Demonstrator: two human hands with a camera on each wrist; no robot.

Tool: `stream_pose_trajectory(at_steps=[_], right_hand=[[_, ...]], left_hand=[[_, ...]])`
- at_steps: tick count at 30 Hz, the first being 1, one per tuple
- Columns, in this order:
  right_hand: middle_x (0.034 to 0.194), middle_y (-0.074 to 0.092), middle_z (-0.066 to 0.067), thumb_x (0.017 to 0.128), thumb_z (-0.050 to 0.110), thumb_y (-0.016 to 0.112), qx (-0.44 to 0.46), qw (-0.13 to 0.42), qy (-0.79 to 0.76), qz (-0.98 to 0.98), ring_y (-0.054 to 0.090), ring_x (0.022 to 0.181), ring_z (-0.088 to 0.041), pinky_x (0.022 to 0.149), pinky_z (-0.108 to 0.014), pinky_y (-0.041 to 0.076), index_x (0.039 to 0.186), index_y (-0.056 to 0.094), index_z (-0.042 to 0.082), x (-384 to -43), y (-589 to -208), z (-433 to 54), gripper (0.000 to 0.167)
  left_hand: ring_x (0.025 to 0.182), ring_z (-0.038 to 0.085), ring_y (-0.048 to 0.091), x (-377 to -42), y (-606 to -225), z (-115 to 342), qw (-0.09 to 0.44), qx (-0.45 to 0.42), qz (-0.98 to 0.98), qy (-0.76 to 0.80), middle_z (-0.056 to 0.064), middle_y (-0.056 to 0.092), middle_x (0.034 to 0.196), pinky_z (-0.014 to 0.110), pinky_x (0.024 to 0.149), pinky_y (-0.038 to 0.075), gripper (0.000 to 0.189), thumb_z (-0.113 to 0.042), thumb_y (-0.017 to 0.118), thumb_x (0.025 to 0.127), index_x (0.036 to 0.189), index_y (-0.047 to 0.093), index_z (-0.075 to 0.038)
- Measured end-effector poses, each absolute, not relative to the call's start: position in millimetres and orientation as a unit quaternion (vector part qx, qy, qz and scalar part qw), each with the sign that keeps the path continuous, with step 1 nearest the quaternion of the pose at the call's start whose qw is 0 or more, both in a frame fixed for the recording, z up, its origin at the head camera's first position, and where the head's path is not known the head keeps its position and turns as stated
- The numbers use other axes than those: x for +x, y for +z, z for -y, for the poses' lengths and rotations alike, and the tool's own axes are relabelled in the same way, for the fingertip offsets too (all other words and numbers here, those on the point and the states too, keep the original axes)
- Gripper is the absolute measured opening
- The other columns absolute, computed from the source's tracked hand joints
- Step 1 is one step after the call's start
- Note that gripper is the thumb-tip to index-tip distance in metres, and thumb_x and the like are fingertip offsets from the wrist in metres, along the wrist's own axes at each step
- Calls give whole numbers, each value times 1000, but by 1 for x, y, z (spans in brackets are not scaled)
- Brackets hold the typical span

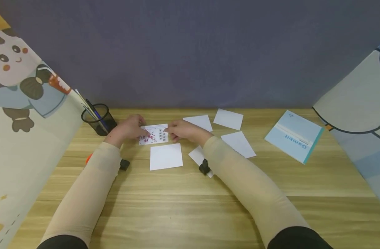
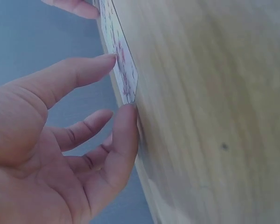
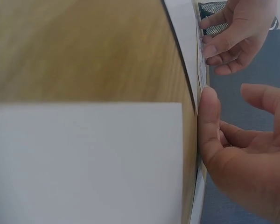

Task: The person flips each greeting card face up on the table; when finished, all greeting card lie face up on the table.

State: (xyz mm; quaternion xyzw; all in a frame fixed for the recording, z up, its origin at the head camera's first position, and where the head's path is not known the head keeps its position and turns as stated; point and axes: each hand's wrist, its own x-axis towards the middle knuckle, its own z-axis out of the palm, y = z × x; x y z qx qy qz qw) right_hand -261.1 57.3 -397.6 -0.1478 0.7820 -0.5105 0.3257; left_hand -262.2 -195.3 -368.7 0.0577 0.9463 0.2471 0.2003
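A printed card (image 1: 155, 137) with pink flowers and a column of small dark pictures lies on the table between both hands. At its left end is my left hand (image 1: 128, 128); in the left wrist view the thumb (image 2: 95, 70) touches the printed face and the index fingertip (image 2: 127, 112) is at the card's end. My right hand (image 1: 186, 130) is at the card's right edge. In the right wrist view its index finger (image 3: 208, 112) rests along the edge while the thumb (image 3: 261, 95) stands raised and apart.
A white card (image 1: 166, 157) lies just in front of the printed one. More white cards (image 1: 228, 119) are spread to the right, one partly under the right forearm. A black mesh pen cup (image 1: 100, 119) stands at the left, a light blue booklet (image 1: 294, 136) at the right.
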Motion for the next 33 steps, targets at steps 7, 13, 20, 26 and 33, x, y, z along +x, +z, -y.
stream_pose_trajectory(at_steps=[7,13,20,26,33], right_hand=[[88,46,-3,114,30,51,-150,317,-507,-787,54,88,-17,83,-29,57,99,50,10,-262,-396,-59,25],[92,47,-4,114,28,52,-143,314,-512,-787,54,91,-17,85,-27,58,112,54,4,-260,-394,-59,24],[100,53,-5,113,31,53,-156,309,-496,-796,57,98,-17,95,-30,60,118,56,1,-255,-394,-60,31],[149,60,-13,112,39,53,-159,283,-468,-822,68,128,-27,113,-40,57,163,41,7,-243,-386,-74,61],[145,58,-12,111,36,55,-162,247,-463,-836,70,122,-31,109,-42,59,158,48,8,-232,-378,-95,55]], left_hand=[[132,42,55,-256,-364,190,188,68,-954,223,27,45,155,59,115,48,73,-34,76,98,152,44,4],[132,42,56,-244,-362,184,160,100,-956,224,25,51,151,61,113,49,72,-37,77,97,150,49,1],[117,32,62,-224,-365,176,195,180,-934,238,21,65,135,49,103,54,60,-36,81,93,136,61,0],[123,32,61,-208,-367,169,209,217,-935,188,18,65,135,52,110,52,67,-43,85,90,137,64,-1],[124,31,62,-195,-368,164,196,205,-948,143,18,64,138,52,114,51,85,-52,90,83,142,62,1]])
